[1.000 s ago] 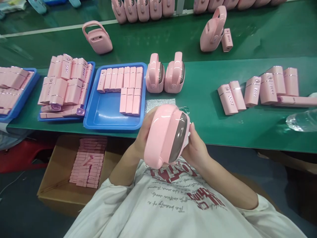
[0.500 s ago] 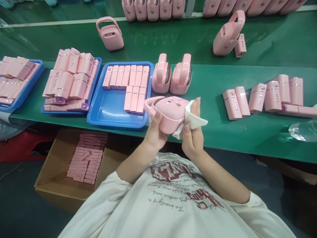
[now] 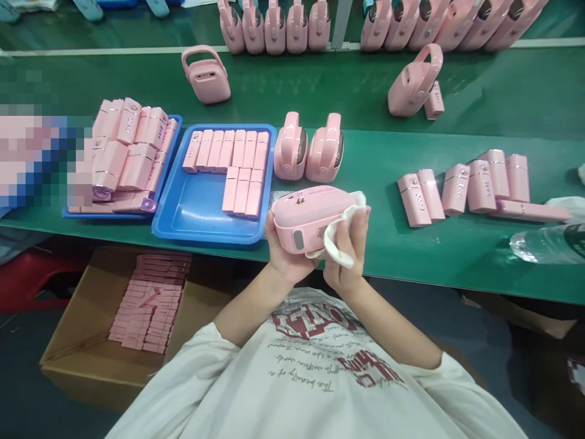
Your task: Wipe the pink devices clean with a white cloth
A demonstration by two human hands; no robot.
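Observation:
A pink rounded device (image 3: 311, 216) with a small cartoon print and a grey oval on its side is held over the table's front edge. My left hand (image 3: 286, 256) grips its left end and underside. In my right hand (image 3: 350, 250) is a white cloth (image 3: 338, 235), pressed against the device's right end. Just behind stand two more pink devices with upright handles (image 3: 289, 149) (image 3: 325, 151). To the left lies a blue tray (image 3: 192, 204) with several pink box-shaped pieces (image 3: 250, 149).
Another blue tray (image 3: 169, 164) is piled with pink pieces. A cardboard box (image 3: 73, 329) of them sits below. More pieces (image 3: 456, 189) and a clear bottle (image 3: 534, 246) are on the right. Pink devices (image 3: 297, 27) line the back.
The held device has turned, so its handle no longer shows and its side with the grey oval faces me. The cloth has shifted with my right hand. The view has moved slightly.

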